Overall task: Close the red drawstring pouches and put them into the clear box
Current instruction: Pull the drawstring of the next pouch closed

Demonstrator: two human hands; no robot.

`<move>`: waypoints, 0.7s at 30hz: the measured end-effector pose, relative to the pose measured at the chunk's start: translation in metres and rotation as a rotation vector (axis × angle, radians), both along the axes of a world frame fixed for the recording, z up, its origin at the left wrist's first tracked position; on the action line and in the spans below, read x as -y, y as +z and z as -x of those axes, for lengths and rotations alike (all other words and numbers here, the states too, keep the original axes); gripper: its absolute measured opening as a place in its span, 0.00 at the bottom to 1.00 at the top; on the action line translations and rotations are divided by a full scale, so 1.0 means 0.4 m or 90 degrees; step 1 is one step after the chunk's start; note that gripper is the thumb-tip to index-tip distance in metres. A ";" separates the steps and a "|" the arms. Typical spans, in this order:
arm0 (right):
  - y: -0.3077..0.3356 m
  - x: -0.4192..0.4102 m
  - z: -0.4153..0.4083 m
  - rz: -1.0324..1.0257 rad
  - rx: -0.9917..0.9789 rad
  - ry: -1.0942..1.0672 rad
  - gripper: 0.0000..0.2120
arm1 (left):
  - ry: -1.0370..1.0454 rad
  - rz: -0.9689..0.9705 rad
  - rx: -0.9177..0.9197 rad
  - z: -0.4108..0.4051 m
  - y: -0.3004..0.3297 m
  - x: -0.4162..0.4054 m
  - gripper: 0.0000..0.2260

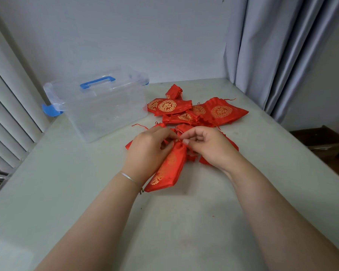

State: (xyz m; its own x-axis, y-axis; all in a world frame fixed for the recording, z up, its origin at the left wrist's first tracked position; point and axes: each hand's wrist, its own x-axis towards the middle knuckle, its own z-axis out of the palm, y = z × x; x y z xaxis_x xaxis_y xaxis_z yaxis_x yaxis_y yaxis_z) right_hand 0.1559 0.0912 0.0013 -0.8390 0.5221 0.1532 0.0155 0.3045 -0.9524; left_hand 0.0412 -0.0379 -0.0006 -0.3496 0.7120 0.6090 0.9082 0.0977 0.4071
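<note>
A red drawstring pouch (167, 169) with a gold pattern hangs slanted between my hands, its bottom corner down near my left wrist. My left hand (148, 148) grips its gathered neck from the left. My right hand (205, 146) pinches at the neck from the right, where the string sits. More red pouches lie under and behind my hands, and a pile of several pouches (196, 111) lies farther back on the table. The clear box (100, 106) stands at the back left with its lid and blue handle on top.
The grey table (164, 222) runs to the wall. White shutters stand along the left edge and grey curtains (272, 45) hang at the back right. A dark cardboard box (321, 139) sits beyond the table's right edge.
</note>
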 end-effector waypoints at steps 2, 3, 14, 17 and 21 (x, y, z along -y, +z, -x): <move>0.005 0.002 -0.005 -0.001 0.030 -0.008 0.08 | -0.016 -0.018 -0.028 -0.001 0.001 0.002 0.06; 0.007 0.001 -0.009 -0.008 0.044 -0.009 0.08 | -0.028 -0.028 -0.045 -0.002 0.001 0.003 0.07; 0.016 -0.032 -0.033 0.068 0.033 0.121 0.10 | -0.053 -0.075 -0.138 -0.011 -0.012 -0.003 0.06; 0.020 -0.035 -0.033 0.039 0.032 0.097 0.10 | -0.051 -0.078 -0.145 -0.011 -0.013 -0.004 0.07; 0.018 -0.027 -0.020 -0.053 0.026 0.016 0.09 | -0.058 -0.094 -0.090 -0.004 -0.015 -0.007 0.08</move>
